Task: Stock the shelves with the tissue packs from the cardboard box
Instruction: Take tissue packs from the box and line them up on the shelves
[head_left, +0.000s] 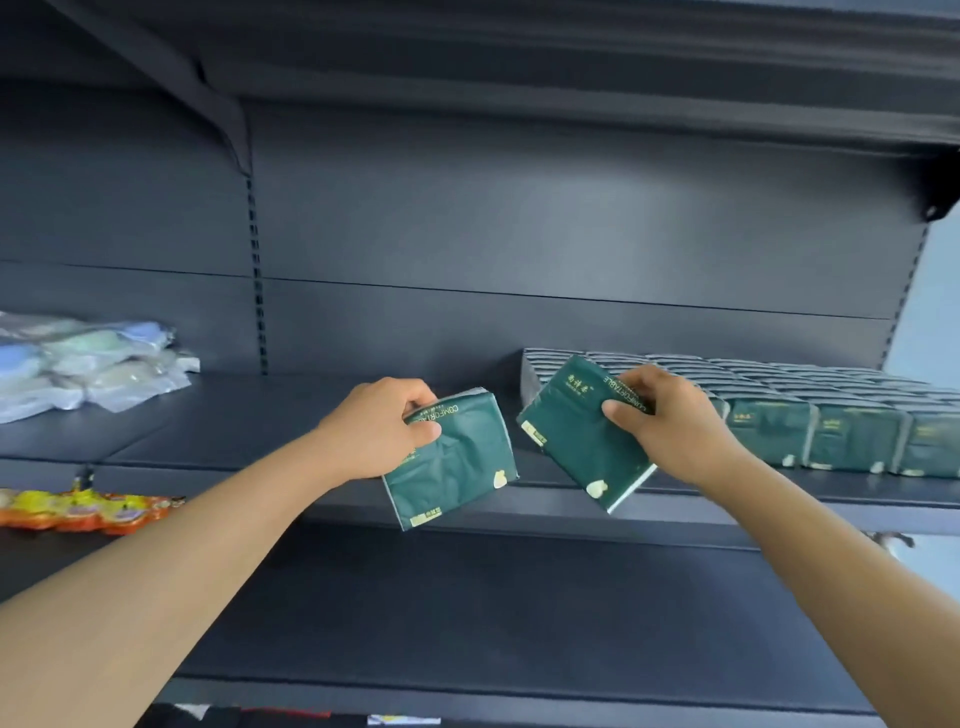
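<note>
Two green tissue packs are held up at the shelf's front edge, one in each hand.

Both arms are stretched forward. The left pack (451, 460) is pinched at its top corner by the left hand (375, 432), thumb in front, fingers curled behind. The right pack (584, 434) is gripped, tilted, by the right hand (662, 418), just beside the stocked row (810, 415) along the shelf (249, 431).

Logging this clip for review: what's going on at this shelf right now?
A person is stocking dark green tissue packs. The left hand grips one tissue pack and the right hand grips another pack, both held tilted in front of the shelf, not yet set down. A row of packs already fills its right part. Clear plastic bags lie at the left, with an orange snack packet on a lower level.
</note>
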